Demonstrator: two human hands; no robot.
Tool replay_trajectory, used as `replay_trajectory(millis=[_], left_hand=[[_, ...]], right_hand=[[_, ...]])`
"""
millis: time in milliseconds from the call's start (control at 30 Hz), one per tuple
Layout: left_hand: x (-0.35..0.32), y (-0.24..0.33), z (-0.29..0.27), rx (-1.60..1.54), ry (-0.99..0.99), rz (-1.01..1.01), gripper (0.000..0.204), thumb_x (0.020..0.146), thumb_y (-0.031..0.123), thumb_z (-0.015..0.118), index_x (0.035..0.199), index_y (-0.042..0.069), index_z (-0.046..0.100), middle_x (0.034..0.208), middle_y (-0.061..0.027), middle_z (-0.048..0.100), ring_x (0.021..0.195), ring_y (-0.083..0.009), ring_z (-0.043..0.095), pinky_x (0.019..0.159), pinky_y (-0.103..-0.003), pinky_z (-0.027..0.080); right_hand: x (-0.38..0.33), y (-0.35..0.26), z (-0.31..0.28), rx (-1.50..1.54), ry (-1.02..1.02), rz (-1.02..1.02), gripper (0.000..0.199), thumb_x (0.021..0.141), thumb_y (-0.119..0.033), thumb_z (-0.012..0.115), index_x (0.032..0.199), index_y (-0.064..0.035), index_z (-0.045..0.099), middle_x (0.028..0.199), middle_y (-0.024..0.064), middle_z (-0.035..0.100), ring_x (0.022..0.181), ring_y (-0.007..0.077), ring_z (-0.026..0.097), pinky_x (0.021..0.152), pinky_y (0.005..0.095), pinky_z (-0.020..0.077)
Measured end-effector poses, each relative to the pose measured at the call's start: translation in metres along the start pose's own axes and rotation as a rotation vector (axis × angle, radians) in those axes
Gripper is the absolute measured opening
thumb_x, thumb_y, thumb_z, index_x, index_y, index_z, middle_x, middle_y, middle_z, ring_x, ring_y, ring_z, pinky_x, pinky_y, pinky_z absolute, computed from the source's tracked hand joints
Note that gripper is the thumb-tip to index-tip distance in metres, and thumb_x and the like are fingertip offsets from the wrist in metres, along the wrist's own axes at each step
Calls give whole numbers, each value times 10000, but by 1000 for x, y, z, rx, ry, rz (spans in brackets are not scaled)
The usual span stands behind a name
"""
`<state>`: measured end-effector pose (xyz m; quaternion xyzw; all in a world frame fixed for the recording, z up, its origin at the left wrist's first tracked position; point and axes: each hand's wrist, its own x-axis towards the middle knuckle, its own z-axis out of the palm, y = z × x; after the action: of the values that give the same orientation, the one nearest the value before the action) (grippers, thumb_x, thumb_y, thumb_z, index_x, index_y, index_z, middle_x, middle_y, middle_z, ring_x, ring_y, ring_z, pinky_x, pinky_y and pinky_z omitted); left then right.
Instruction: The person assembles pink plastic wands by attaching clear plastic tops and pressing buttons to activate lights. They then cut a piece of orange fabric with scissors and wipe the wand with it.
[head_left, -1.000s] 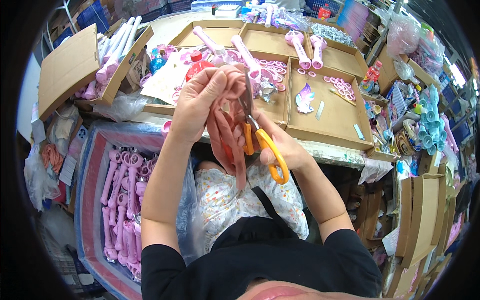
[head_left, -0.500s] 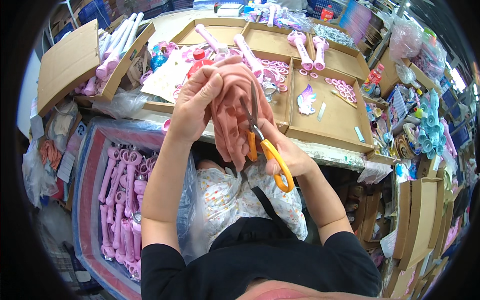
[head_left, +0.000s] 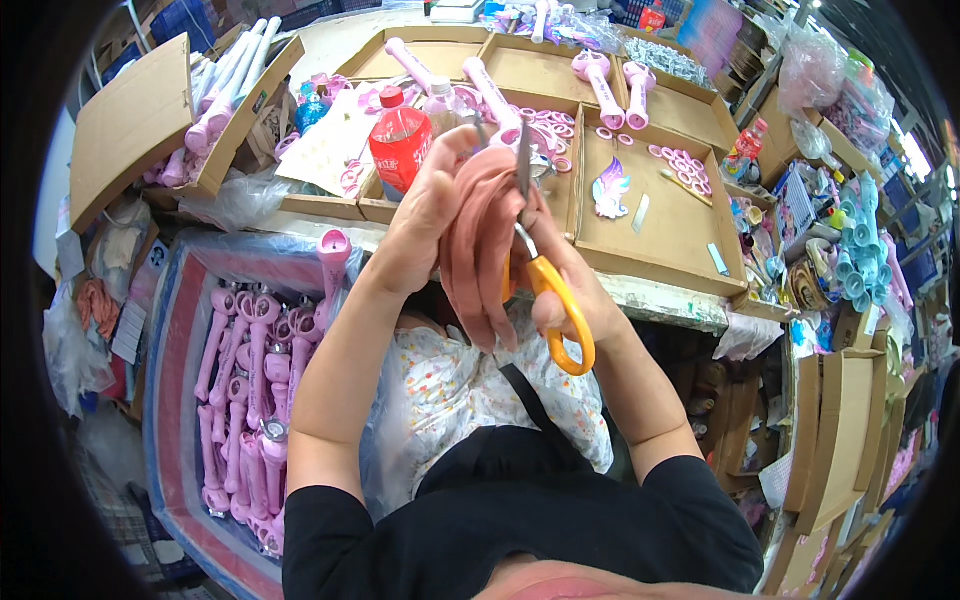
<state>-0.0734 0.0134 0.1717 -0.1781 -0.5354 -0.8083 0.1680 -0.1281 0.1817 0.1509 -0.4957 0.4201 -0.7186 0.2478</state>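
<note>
Presently, the left hand (head_left: 425, 225) is closed around a folded length of dusty-pink cloth (head_left: 480, 250), fingers wrapped over its upper end and thumb pressing the near side; the cloth hangs down from that grip, between the two hands and above the lap. The right hand (head_left: 565, 285) holds a pair of orange-handled scissors (head_left: 545, 280), fingers threaded through the loops, one orange loop hanging free below the fingers. The blades point up and away from the fingertips and lie against the right edge of the cloth; whether they are parted cannot be told.

Beyond the fingertips sits a red-capped bottle (head_left: 400, 145), just left of the left hand's knuckles, inside shallow cardboard trays (head_left: 655, 225) that also carry pink rings (head_left: 685, 165) and pink handle-shaped parts (head_left: 600, 85). Below and left of the left forearm, a plastic-lined bin (head_left: 175, 330) holds many more pink handles (head_left: 250, 380).
</note>
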Motion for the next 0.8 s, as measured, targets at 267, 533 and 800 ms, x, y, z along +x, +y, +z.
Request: replay_trajectory(millis=[267, 533, 800], left_hand=[[-2, 1, 0, 281, -27, -77, 341, 997, 244, 540, 1220, -13, 535, 1028, -68, 632, 959, -116, 602, 864, -253, 483], [-17, -2, -14, 334, -49, -105, 437, 914, 200, 679, 1254, -21, 516, 1135, -51, 619, 1035, -104, 584, 903, -248, 471], [-16, 7, -19, 411, -102, -101, 272, 904, 110, 677, 1138, 6, 586, 1008, -18, 637, 922, -83, 593, 798, -235, 483]], right_hand=[[-16, -11, 1, 1, -19, 248, 769, 959, -422, 562, 1491, 21, 227, 1374, 129, 433, 1294, 174, 396, 1081, 320, 313], [-17, -7, 0, -32, -54, 195, 811, 916, -557, 570, 1429, 6, 293, 1022, 47, 530, 742, 55, 515, 703, 203, 440], [-28, -12, 5, 91, -15, 231, 815, 895, -595, 570, 1394, 2, 327, 984, 34, 515, 796, 75, 528, 728, 220, 446]])
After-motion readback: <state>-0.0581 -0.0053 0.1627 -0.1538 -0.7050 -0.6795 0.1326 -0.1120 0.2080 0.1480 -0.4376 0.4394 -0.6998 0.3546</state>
